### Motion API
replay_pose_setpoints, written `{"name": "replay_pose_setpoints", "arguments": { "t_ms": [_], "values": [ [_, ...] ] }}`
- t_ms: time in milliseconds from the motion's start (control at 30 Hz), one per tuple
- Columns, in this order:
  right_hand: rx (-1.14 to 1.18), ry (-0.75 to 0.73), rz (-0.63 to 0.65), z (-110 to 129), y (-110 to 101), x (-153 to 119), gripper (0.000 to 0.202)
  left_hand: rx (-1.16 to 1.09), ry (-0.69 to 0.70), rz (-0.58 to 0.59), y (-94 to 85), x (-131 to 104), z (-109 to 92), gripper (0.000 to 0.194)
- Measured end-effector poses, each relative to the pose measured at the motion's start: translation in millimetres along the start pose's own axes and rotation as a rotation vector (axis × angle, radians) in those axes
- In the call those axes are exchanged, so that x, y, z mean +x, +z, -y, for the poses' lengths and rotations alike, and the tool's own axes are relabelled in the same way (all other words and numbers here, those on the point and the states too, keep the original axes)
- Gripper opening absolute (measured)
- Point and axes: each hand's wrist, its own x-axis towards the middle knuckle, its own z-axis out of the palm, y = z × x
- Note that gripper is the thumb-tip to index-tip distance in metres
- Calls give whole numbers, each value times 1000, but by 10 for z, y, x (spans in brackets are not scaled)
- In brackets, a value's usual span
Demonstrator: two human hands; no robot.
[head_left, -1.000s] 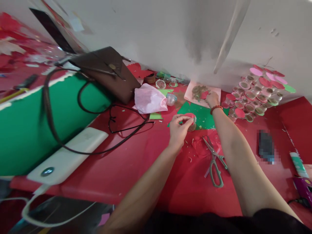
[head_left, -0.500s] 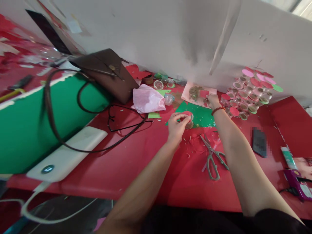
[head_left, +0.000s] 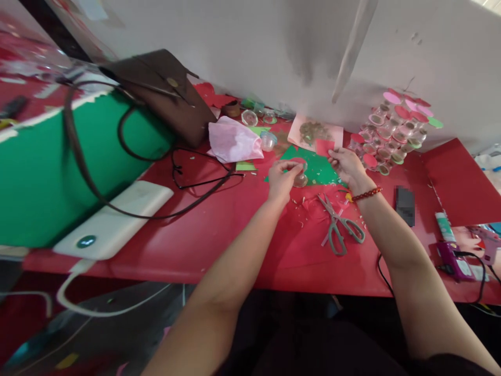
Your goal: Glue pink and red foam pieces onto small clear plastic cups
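Observation:
My left hand (head_left: 282, 180) pinches a small clear cup (head_left: 300, 180) with a red round piece on top, over the red table. My right hand (head_left: 347, 166), with a beaded bracelet at the wrist, holds a small square of red paper (head_left: 324, 148) between thumb and fingers. That square is just in front of a pink sheet (head_left: 337, 137) bearing a brownish-green heap. Green paper (head_left: 321, 168) with scraps on it lies between and behind the hands. Grey-handled scissors (head_left: 335, 222) rest nearer to me, blades partly apart.
At the right back stands a stack of clear cups (head_left: 385, 141) with coloured discs. A phone (head_left: 404, 205), glue stick (head_left: 445, 226) and purple device (head_left: 456, 261) lie right. Eyeglasses (head_left: 203, 184), a brown bag (head_left: 164, 94) and white power bank (head_left: 117, 219) are left.
My right hand has turned and drawn back from the pink sheet, bringing the red square with it. The left hand keeps its pinch. The whole view has shifted a little.

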Motion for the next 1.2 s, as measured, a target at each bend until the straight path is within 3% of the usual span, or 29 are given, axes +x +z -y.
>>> {"name": "replay_pose_setpoints", "arguments": {
  "t_ms": [167, 367, 900, 1200],
  "values": [
    [-56, -44, -4, -213, 25, -235, 32, 37, 66, -2, 1, 5, 40, 5],
    [-100, -138, -19, -373, 98, -286, 29, 48, 83, -10, 11, -13, 24, 6],
    [-195, -279, -41, -449, 99, -290, 14, 42, 49, -17, 40, -47, -50, 10],
    [-382, -436, -42, -408, 74, -315, 9, 30, 53, -36, 56, -19, -17, 9]
  ]
}}
